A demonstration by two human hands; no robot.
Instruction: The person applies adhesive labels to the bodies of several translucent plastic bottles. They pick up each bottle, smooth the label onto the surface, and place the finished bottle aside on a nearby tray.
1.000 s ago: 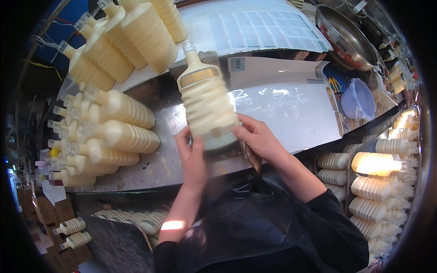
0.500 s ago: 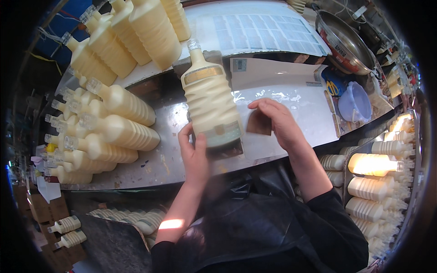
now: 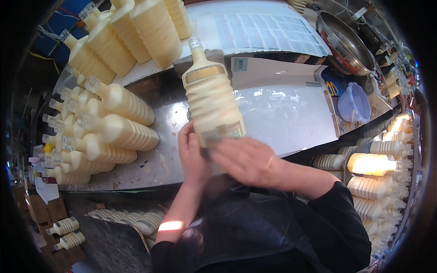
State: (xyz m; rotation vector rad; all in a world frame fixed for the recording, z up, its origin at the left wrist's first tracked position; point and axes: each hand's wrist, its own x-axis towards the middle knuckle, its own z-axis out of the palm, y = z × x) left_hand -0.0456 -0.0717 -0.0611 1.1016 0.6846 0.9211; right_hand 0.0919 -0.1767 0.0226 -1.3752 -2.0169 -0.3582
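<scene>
A cream ribbed bottle point(image 3: 214, 98) lies on its back in front of me, its clear threaded neck pointing away. It has a gold band near the shoulder and a greenish label strip point(image 3: 233, 129) near its base. My left hand point(image 3: 193, 154) grips the bottle's lower left side, thumb up. My right hand point(image 3: 248, 161) reaches across the base from the right, its fingertips over the label's left end. Those fingers are blurred by motion; the flat brown scraper they hold is mostly hidden beneath them. A dark support shows behind the bottle.
Several cream bottles point(image 3: 129, 132) lie stacked at the left, and more point(image 3: 157, 34) stand behind. A label sheet point(image 3: 268, 34) lies at the back. A glossy white sheet point(image 3: 287, 109), blue bucket point(image 3: 354, 102), yellow-handled scissors point(image 3: 334, 88) and metal pan point(image 3: 346, 41) are at the right.
My right hand has swung left with the brown scraper, from beside the bottle to over its base. My left hand stays at the bottle's lower left, its thumb slightly off the label.
</scene>
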